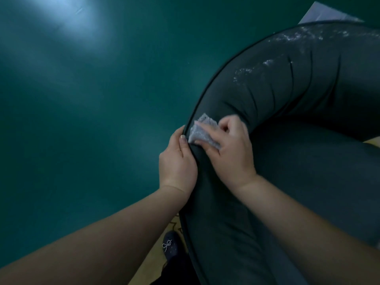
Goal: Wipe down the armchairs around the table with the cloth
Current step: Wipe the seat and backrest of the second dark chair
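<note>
So you're leaning over the armchair [287, 140], and its curved, piped back edge is the landmark here. Everything outside that edge, off to the left and up, is just bare dark green floor [82, 120], so there's plenty of open room on that side. Inside the edge the padded back curls round to the right, with whitish worn or flaky patches [267, 64] further along the top of the curve.

Not much else around. A pale sheet-like thing [324, 14] peeks out beyond the far end of the chair back, can't tell what it is. Down below the edge, near your arms, there's a dark shoe [170, 245] with a little sparkly bow, on a strip of yellowish flooring.

Your left hand [177, 163] is wrapped over the piped edge, thumb lying along the piping, fingers hidden on the outside. Your right hand [230, 149] sits just inside the edge, fingers curled round the grey cloth [203, 130] and pressing it to the upholstery. The cloth pokes out ahead of your knuckles, almost touching your left thumb tip.
</note>
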